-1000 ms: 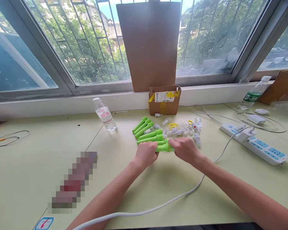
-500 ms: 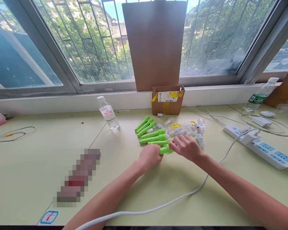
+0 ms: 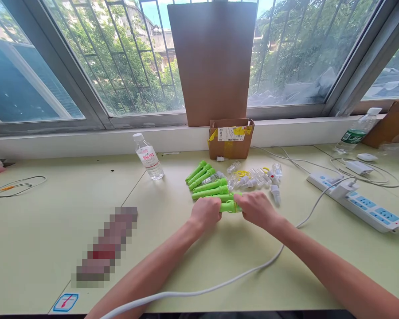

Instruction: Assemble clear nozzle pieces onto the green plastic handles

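Observation:
My left hand (image 3: 206, 211) is closed around the body of a green plastic handle (image 3: 226, 207) held just above the table, with its flared end pointing right. At that end, my right hand (image 3: 256, 207) is closed on a clear plastic cap, mostly covered by my fingers. A thin yellow ring shows where the green and clear parts meet. Just behind my hands lie several more green handles (image 3: 210, 192). Clear caps (image 3: 261, 176), yellow rings (image 3: 242, 173) and white-based pieces (image 3: 275, 193) are scattered to their right.
A small cardboard box (image 3: 231, 148) stands by the window wall. A water bottle (image 3: 149, 157) is at left, another (image 3: 357, 132) at far right. A power strip (image 3: 355, 201) lies on the right, and its white cable (image 3: 199, 292) crosses in front and over my left forearm.
My right hand has turned about the capped end, and its fingers now lie lower and more folded. My left hand keeps its grip on the green handle. The view has shifted slightly.

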`<state>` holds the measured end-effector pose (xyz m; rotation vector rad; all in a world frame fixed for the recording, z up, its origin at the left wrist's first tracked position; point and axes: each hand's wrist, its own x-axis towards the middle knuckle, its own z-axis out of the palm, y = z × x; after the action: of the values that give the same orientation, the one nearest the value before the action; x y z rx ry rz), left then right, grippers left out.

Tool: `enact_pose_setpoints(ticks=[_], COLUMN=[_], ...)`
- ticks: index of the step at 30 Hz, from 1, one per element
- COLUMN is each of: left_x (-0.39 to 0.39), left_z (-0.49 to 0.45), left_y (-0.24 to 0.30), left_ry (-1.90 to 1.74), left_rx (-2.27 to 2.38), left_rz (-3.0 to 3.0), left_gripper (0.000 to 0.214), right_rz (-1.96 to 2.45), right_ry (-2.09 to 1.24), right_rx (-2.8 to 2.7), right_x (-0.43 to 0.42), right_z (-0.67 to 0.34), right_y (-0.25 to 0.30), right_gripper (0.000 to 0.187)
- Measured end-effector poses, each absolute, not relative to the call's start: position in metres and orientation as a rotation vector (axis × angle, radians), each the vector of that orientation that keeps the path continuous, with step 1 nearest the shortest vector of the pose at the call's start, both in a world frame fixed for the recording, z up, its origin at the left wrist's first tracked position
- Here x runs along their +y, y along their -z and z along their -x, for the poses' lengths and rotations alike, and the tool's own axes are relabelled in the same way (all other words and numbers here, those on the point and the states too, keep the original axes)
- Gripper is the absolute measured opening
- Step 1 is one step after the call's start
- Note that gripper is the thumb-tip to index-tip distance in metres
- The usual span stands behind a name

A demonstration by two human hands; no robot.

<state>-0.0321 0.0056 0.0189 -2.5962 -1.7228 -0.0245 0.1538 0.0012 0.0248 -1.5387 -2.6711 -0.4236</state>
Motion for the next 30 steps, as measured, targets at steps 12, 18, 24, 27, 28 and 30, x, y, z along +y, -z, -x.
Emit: enact_pose_setpoints(ticks=[12,18,24,27,28,30], left_x=[0.000,0.001,-0.006,-0.006,-0.006,-0.006], left_z=[0.028,0.032,0.030,0.029,0.029,0.029], left_y=[-0.003,-0.003,-0.006,-0.008,-0.008,-0.008], left_ry=[0.010,0.001,-0.026,-0.054,-0.059,-0.058], left_rx=[-1.675,-1.645,-1.713,-1.745,-1.753,-1.758], left_rz=[2.615,2.565,2.588,2.593,2.593,2.596], left_gripper=[0.021,0.025,0.021,0.020,0.020,0.019], right_rz=[1.650,1.590,1.539,1.523,1.516,1.505], right_ry=[0.184,0.278,0.301,0.292,0.290,0.292], right_rx=[-2.708,-2.608,-2.593,-2.604,-2.607,-2.604], right_x=[-0.007,-0.010,-0.008,-0.008,-0.008,-0.008], right_z=[-0.156,-0.152,-0.155,-0.157,-0.157,-0.157], right_y=[-0.017,0.000,0.004,0.003,0.003,0.003], right_gripper=[0.021,0.020,0.017,0.017,0.017,0.018])
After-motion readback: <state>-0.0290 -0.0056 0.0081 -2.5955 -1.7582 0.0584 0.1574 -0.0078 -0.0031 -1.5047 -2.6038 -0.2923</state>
